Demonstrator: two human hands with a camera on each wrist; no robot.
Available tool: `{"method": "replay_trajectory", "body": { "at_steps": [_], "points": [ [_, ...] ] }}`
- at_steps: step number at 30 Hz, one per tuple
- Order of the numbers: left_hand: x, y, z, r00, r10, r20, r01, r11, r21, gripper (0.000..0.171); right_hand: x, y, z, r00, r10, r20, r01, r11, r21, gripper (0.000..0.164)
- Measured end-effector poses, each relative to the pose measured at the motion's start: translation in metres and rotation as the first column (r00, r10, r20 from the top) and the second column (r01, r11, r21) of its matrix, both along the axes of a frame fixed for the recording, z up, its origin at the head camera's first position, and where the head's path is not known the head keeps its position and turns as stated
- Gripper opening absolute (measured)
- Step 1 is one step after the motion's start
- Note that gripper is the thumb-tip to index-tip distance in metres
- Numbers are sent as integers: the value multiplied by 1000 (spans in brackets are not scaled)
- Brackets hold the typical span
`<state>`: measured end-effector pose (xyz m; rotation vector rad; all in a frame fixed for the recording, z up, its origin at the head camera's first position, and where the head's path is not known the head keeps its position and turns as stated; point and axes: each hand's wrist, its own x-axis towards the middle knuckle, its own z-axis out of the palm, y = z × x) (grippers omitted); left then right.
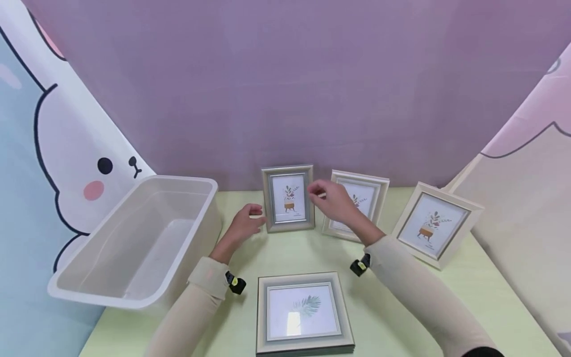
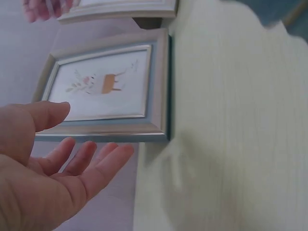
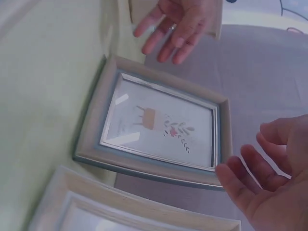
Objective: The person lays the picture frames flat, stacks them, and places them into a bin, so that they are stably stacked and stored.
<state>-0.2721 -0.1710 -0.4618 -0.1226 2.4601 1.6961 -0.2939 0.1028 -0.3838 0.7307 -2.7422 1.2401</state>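
A grey picture frame [image 1: 289, 226] with a plant drawing stands upright at the back middle of the table. Beside its left edge is my left hand [image 1: 247, 221], thumb and fingers spread with a gap between them. My right hand [image 1: 332, 197] hovers by its right edge, fingers loosely bent and holding nothing. The right wrist view shows fingertips [image 3: 224, 174] right at the upper corner of this frame. Behind my right hand and wrist, a cream picture frame [image 1: 379, 206] is partly hidden.
Another cream picture frame [image 1: 450, 250] leans at the right side of the table [image 1: 482, 297]. Several stacked frames [image 1: 305, 342] lie flat near the front, the top one showing a leaf print. A large beige plastic bin [image 1: 187, 258] stands at the left. A purple cloth [image 1: 285, 89] hangs behind.
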Motion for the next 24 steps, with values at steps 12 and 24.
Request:
{"method": "replay_trajectory", "body": {
  "at_steps": [12, 24],
  "points": [
    [-26, 9, -23, 999, 9, 36, -10, 1000, 25, 51, -52, -36, 5, 964, -79, -253, 124, 978, 167, 30],
    [-32, 11, -28, 998, 44, 40, -45, 998, 42, 44, -73, -62, -3, 969, -51, -243, 145, 909, 390, 33]
  ]
}}
